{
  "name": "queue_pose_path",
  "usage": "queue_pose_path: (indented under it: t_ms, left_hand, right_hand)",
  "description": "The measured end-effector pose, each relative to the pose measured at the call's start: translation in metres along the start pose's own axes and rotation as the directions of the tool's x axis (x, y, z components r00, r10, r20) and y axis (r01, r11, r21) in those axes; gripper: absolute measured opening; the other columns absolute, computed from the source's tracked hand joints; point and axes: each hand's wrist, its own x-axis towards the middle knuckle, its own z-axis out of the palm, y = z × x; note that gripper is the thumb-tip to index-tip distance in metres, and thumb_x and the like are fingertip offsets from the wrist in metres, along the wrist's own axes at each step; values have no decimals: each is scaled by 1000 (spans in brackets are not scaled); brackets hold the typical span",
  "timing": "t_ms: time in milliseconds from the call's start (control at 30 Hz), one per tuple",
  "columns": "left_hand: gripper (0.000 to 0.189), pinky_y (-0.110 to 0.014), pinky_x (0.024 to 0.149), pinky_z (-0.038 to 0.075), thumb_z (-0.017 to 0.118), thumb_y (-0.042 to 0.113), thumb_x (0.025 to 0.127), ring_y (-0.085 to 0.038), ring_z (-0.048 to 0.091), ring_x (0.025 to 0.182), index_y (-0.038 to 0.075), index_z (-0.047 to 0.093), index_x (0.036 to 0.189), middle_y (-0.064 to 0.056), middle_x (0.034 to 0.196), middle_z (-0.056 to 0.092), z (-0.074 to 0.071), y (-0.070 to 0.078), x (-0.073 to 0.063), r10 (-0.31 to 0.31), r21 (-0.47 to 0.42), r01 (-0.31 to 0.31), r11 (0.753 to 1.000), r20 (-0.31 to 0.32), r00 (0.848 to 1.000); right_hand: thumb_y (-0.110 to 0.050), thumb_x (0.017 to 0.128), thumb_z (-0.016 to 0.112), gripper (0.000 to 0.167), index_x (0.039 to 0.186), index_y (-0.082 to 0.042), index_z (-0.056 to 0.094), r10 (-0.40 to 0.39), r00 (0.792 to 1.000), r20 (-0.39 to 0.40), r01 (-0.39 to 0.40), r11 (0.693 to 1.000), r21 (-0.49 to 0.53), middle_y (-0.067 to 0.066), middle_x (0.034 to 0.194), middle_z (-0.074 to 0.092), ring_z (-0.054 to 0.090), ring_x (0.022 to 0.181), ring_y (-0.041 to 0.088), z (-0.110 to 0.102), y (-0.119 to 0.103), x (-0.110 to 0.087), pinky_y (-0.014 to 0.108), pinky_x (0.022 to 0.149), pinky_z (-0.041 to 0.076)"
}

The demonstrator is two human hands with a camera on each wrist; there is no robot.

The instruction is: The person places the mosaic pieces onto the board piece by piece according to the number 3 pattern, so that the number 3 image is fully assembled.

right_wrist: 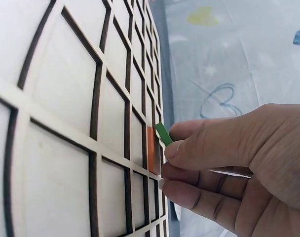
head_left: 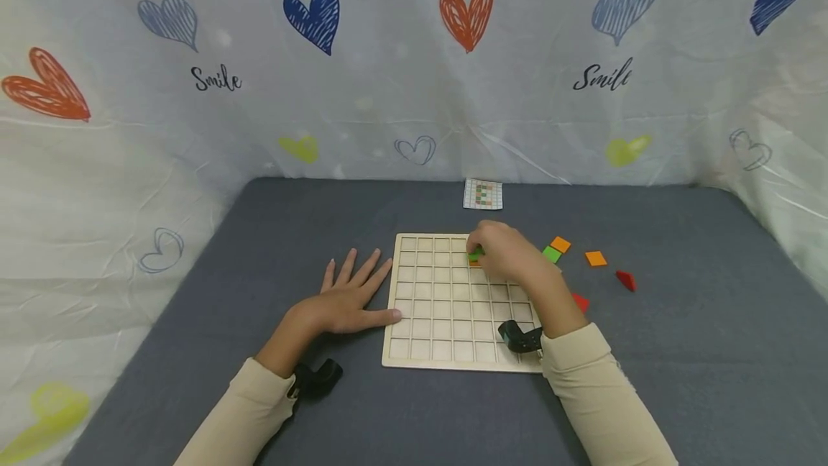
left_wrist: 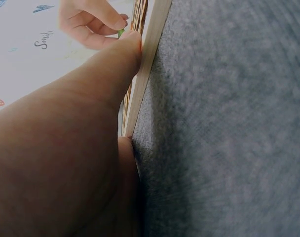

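A pale wooden grid board (head_left: pixel 440 308) lies on the table. Over its far part, my right hand (head_left: pixel 507 254) pinches a small green tile (right_wrist: pixel 163 134) between thumb and fingers. Just under that tile, an orange tile (right_wrist: pixel 151 150) is in one of the board's cells. My left hand (head_left: pixel 346 304) rests flat with fingers spread at the board's left side. Its thumb lies on the board's left edge, and another fingertip is right at the rim. In the left wrist view the left thumb (left_wrist: pixel 115 61) covers much of the board.
Right of the board lie a green tile (head_left: pixel 552 254), two orange tiles, one of them apart (head_left: pixel 596 258), and a red piece (head_left: pixel 626 280). Another red piece (head_left: pixel 580 301) is partly behind the right forearm. A patterned grid card (head_left: pixel 483 194) is at the table's back edge, before a heart-printed curtain (head_left: pixel 375 92).
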Motion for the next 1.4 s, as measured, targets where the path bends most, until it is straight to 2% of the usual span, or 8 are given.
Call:
queue_pose_path:
  t_ms: [100,333,500,567,733,967,1200,1400]
  left_hand:
    - [101,-59,112,-19,45,81,88,-32,-25,148,29,0,162,1,167,-11,1,0,1,-9,12,9,1000,9,1000]
    - [100,-64,110,-17,48,77,90,-38,-21,148,23,6,163,-5,168,-7,-1,0,-2,23,0,-23,1000,-10,1000]
    - [100,-64,110,-16,48,77,90,-37,-21,148,24,5,163,-4,168,-7,-1,1,-1,19,7,-19,1000,-10,1000]
    - [100,-63,111,-17,47,77,90,-37,-21,148,24,5,163,-4,168,-7,-1,0,0,14,6,-14,1000,-10,1000]
    - [102,-61,111,-18,46,81,88,-34,-23,148,27,4,163,-1,167,-9,3,-2,2,3,-2,-4,1000,-17,1000]
    - [101,-59,111,-19,43,84,86,-30,-25,147,32,1,162,4,166,-12,6,-5,5,-11,12,12,1000,-16,1000]
    - [103,-59,111,-20,41,88,83,-28,-27,147,34,0,161,7,165,-12,8,-7,7,-6,8,6,1000,-24,1000]
    - [103,-59,111,-20,41,88,83,-28,-26,147,34,1,161,7,165,-12,8,-7,7,-9,-5,9,1000,-26,1000]
  right_hand:
    - [16,87,58,30,102,-2,76,-17,1000,-10,17,1000,10,12,114,62,58,102,28,3,-2,1,47,87,50]
    - [21,81,55,32,87,-4,75,-102,993,-63,101,995,-11,7,98,64,56,90,22,10,-4,4,41,80,50]
    - [22,80,52,32,81,-4,71,-127,989,-74,125,992,-32,7,92,59,47,82,21,11,-5,6,37,72,42]
    - [22,81,52,31,82,-4,70,-127,989,-73,125,992,-33,7,92,58,46,82,22,11,-6,6,37,72,40]
    - [20,83,56,31,94,-3,75,-126,989,-75,122,991,-53,8,99,63,56,89,23,13,-8,6,39,81,50]
    - [22,81,56,30,87,-3,72,-156,984,-87,151,987,-62,7,92,60,49,83,21,17,-11,8,36,74,42]
    - [20,85,56,36,106,-1,76,-123,990,-73,118,991,-62,13,110,66,62,107,31,21,-13,7,40,88,53]
    - [19,86,58,35,107,-1,76,-118,990,-75,113,991,-69,13,110,66,62,107,30,21,-14,6,40,86,53]
